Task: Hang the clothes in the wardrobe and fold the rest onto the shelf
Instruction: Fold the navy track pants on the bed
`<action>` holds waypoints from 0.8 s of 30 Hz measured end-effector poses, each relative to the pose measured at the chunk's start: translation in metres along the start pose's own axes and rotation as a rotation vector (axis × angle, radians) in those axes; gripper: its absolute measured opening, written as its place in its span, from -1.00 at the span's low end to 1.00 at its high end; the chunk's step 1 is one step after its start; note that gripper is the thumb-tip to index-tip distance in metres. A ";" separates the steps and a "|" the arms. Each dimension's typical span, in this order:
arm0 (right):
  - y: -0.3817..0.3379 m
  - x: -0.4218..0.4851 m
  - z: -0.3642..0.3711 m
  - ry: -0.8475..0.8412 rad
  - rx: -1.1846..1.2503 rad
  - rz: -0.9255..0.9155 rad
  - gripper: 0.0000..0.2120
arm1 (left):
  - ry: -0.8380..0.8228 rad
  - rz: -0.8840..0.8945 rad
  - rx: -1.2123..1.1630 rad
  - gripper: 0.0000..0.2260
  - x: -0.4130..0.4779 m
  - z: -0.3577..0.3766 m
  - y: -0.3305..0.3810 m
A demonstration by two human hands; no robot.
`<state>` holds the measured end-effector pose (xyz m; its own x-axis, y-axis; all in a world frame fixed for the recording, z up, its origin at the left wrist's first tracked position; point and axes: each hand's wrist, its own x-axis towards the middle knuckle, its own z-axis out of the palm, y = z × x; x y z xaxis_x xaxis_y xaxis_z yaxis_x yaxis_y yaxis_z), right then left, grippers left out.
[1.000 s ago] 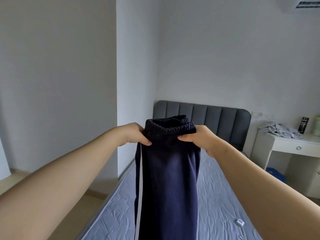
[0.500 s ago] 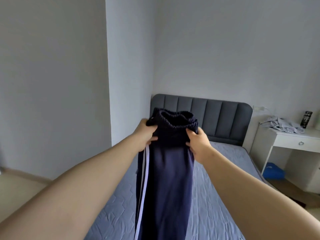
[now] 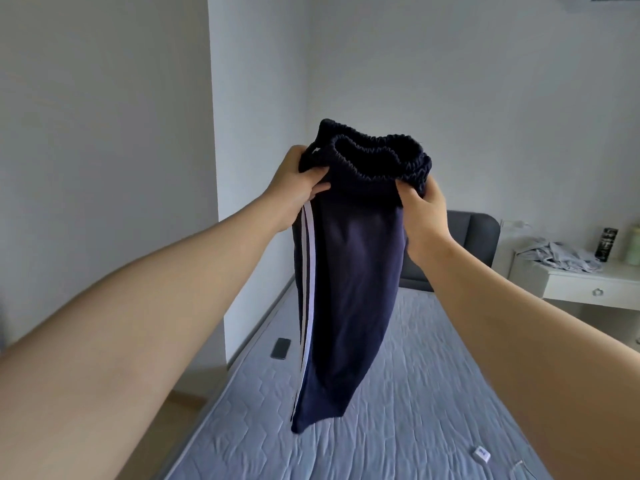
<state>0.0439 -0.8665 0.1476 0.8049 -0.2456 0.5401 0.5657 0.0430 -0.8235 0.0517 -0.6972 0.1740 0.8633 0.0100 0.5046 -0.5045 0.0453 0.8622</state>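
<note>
Dark navy track pants (image 3: 349, 271) with white side stripes hang in the air above the bed. My left hand (image 3: 296, 181) grips the left side of the elastic waistband. My right hand (image 3: 420, 206) grips the right side of the same waistband. The waistband gapes open towards me, and the legs hang together with their lower ends lifted just above the mattress. No wardrobe or shelf is in view.
A blue-grey quilted mattress (image 3: 398, 410) lies below, with a grey padded headboard (image 3: 471, 240) behind. A dark phone (image 3: 280, 348) lies at the mattress's left edge. At the right stands a white desk (image 3: 588, 289) bearing crumpled grey clothes (image 3: 554, 254) and a black can (image 3: 607, 244).
Both hands have raised the pants higher, so the leg ends now clear the mattress. The waistband has opened wider towards me. The phone has come into view.
</note>
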 end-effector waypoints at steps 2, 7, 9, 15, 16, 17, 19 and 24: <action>-0.001 -0.017 -0.010 -0.003 -0.024 0.028 -0.90 | 0.001 -0.059 0.035 -0.88 -0.020 0.000 -0.003; 0.021 -0.073 -0.038 0.028 -0.034 0.176 -0.78 | -0.005 -0.224 0.118 -0.87 -0.087 -0.002 -0.041; 0.037 -0.103 -0.049 0.024 -0.070 0.257 -0.77 | -0.004 -0.305 0.139 -0.86 -0.121 -0.003 -0.064; 0.083 -0.201 -0.078 0.012 -0.254 0.488 -0.89 | -0.058 -0.512 0.336 -0.83 -0.217 -0.019 -0.115; 0.090 -0.215 -0.080 0.002 -0.313 0.521 -0.92 | -0.070 -0.538 0.353 -0.82 -0.231 -0.022 -0.121; 0.095 -0.234 -0.082 -0.003 -0.394 0.558 -0.90 | -0.082 -0.569 0.355 -0.82 -0.248 -0.026 -0.127; 0.103 -0.268 -0.085 0.002 -0.507 0.636 -0.82 | -0.107 -0.635 0.342 -0.81 -0.279 -0.034 -0.138; 0.124 -0.353 -0.087 -0.011 -0.459 0.795 -0.81 | -0.193 -0.800 0.363 -0.84 -0.350 -0.060 -0.167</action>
<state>-0.1856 -0.8585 -0.1601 0.9296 -0.2991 -0.2154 -0.2804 -0.1944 -0.9400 -0.1650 -0.6483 -0.1492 0.9574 -0.0589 -0.2828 0.2452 -0.3520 0.9033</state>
